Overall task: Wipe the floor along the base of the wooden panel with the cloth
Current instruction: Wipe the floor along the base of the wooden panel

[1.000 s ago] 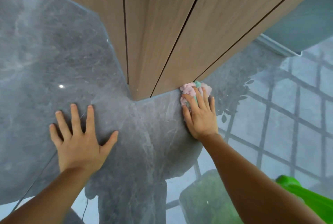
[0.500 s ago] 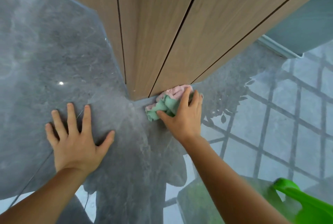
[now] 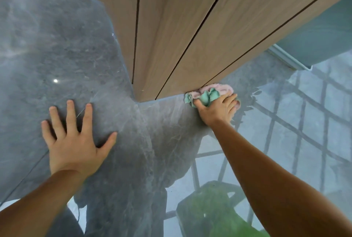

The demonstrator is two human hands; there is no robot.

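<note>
A crumpled pink and green cloth lies on the glossy grey marble floor, pressed against the base of the wooden panel. My right hand presses down on the cloth and grips it, fingers pointing right. My left hand lies flat on the floor to the left of the panel's corner, fingers spread, holding nothing. The panel is tall, light brown, with thin dark vertical grooves, and its corner points toward me.
The floor mirrors a window grid on the right and my dark silhouette in the middle. A pale teal wall with a white skirting strip runs at the far right. A green reflection shows at the bottom.
My right hand has slid the cloth rightward along the panel's base, away from the corner, after a sweep toward the corner half a second ago. The left hand stays planted.
</note>
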